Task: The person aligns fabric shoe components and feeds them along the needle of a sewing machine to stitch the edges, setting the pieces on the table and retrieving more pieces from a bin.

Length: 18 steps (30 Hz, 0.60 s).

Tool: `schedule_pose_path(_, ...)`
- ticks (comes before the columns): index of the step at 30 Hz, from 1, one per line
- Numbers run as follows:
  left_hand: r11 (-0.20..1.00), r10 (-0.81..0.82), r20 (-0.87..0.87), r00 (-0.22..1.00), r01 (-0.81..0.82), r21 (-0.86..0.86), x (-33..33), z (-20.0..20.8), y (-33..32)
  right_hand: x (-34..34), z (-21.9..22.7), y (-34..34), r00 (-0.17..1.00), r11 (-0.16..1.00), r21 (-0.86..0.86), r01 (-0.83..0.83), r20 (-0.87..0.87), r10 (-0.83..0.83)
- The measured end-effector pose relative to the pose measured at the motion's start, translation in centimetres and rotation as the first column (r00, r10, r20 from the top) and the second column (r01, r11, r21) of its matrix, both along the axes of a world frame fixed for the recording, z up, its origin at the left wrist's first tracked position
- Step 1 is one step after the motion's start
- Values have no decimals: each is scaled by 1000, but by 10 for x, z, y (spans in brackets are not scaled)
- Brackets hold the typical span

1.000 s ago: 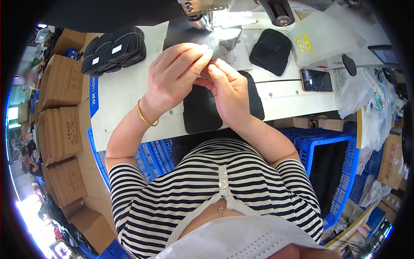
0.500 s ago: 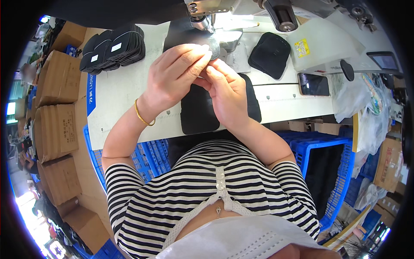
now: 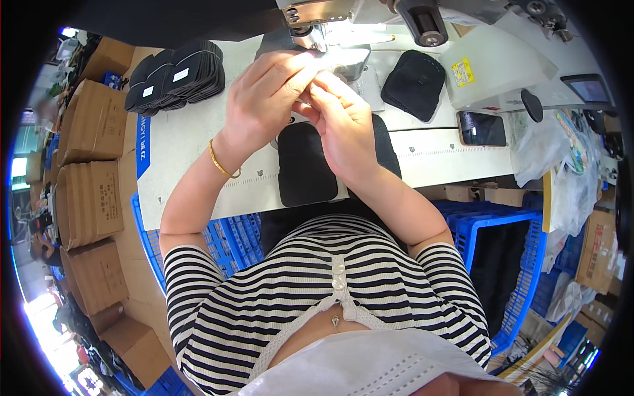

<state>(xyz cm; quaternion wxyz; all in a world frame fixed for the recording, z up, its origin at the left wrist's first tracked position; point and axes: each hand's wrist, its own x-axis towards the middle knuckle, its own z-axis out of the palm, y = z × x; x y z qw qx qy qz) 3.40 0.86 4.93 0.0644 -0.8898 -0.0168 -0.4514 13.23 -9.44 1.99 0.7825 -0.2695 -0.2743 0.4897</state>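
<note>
My left hand (image 3: pixel 267 99) and my right hand (image 3: pixel 342 122) meet at the fingertips just below the needle area of a sewing machine (image 3: pixel 309 34). Both pinch with fingers pressed together. Bright lamp glare and the fingers hide what lies between them. Under my wrists, a black rounded fabric panel (image 3: pixel 307 168) rests flat on the white table (image 3: pixel 231 204). A second black panel (image 3: pixel 386 145) shows partly behind my right hand. On my left wrist is a gold bangle (image 3: pixel 223 164).
Bundled black panels (image 3: pixel 191 72) are stacked at the table's left, with more black pieces (image 3: pixel 414 82) right of the needle. A phone (image 3: pixel 481 128) lies near the machine body (image 3: pixel 498 72). Blue crates (image 3: pixel 470 228) stand below the table edge; cardboard boxes (image 3: pixel 92 204) line the left.
Both hands have shifted slightly up and left, closer to the needle. The dark grey rounded piece that showed at the fingertips is now lost in glare and behind fingers.
</note>
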Motion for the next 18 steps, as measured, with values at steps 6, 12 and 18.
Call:
schedule_pose_path(6,998,20,44,999,-23,61,6,-1,9,0,-4,2,1000,1000,2,-16,-9,16)
schedule_pose_path(12,994,86,39,996,-88,67,13,1,0,0,1,0,1000,1000,-8,-8,22,8)
schedule_pose_path(18,987,141,26,990,-142,70,14,2,-4,-1,2,-1,999,1000,-6,12,34,-12)
